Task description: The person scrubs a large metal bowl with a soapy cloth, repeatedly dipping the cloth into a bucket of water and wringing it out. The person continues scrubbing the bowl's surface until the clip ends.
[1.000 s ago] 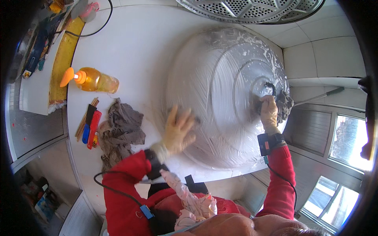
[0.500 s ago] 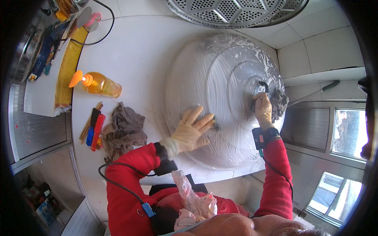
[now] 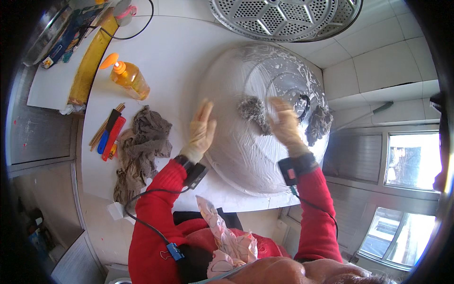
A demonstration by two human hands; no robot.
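Pan lid (image 3: 255,142), big domed metal, soapy, lying on white worktop (image 3: 175,61), both gloved hands at it.

Left hand (image 3: 201,130) flat open, fingers straight toward 12, edge against lid rim at its 9 o'clock, holding nothing. Right hand (image 3: 283,125) blurred, looks open over lid centre; grip unclear. Scrub pad (image 3: 253,111) sits just beside right hand at 10 o'clock, nearer to it than to left hand. Second dark pad (image 3: 319,125) at lid's 3 o'clock. Soap bottle (image 3: 127,78), rag (image 3: 142,146) well left.
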